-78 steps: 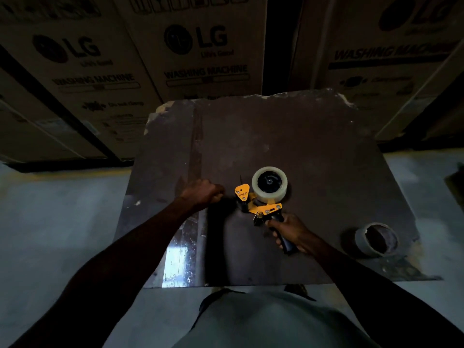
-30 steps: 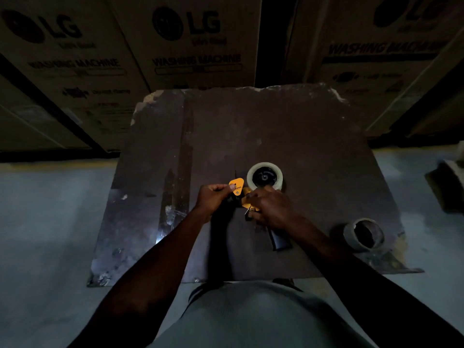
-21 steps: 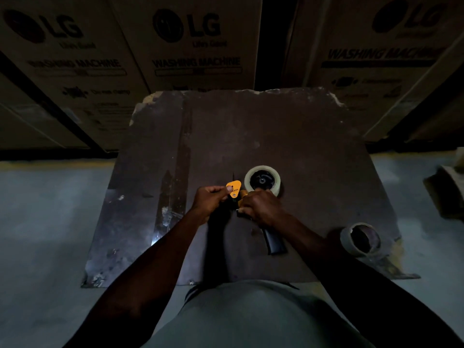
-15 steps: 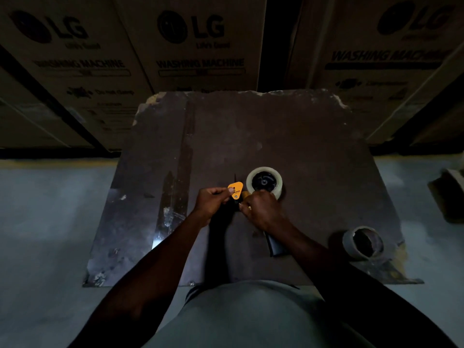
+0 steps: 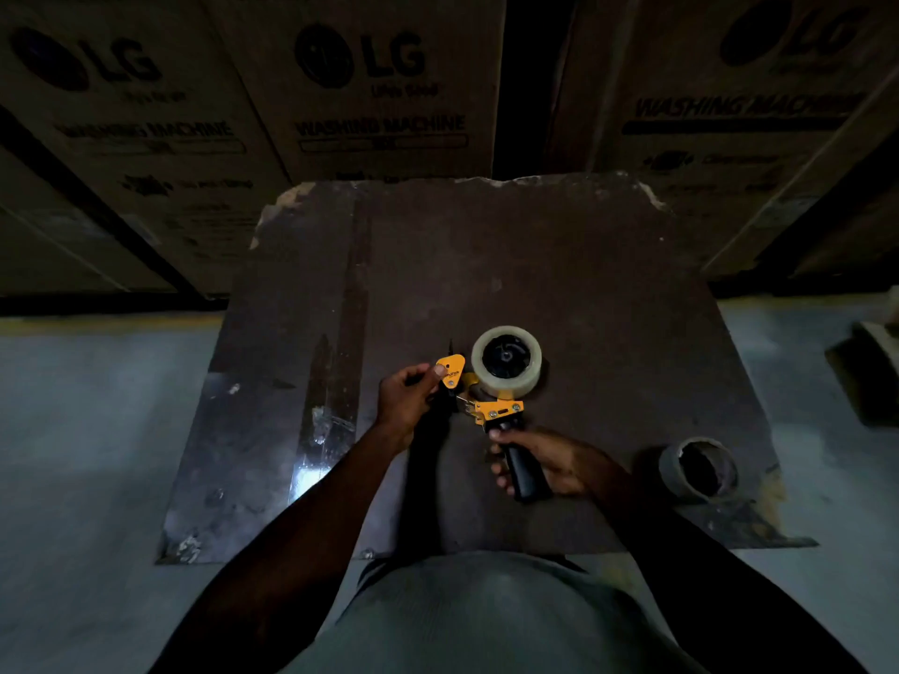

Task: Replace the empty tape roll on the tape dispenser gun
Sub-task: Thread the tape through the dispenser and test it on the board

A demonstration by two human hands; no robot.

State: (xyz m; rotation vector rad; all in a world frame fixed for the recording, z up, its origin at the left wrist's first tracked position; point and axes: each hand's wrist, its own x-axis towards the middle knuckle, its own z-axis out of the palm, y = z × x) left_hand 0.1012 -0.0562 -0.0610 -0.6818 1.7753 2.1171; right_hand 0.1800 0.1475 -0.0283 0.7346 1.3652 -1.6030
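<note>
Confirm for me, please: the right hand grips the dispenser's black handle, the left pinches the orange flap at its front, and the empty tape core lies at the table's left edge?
Not quite. The head view shows the empty tape core near the table's right edge, not the left. The rest holds: the right hand grips the black handle and the left hand pinches the orange flap.

Dim room, stacked cardboard boxes (image 5: 389, 90), worn dark tabletop (image 5: 559, 265), grey floor (image 5: 87, 430)

Bare forearms, no sleeves visible; grey-green shirt (image 5: 486, 620).
</note>
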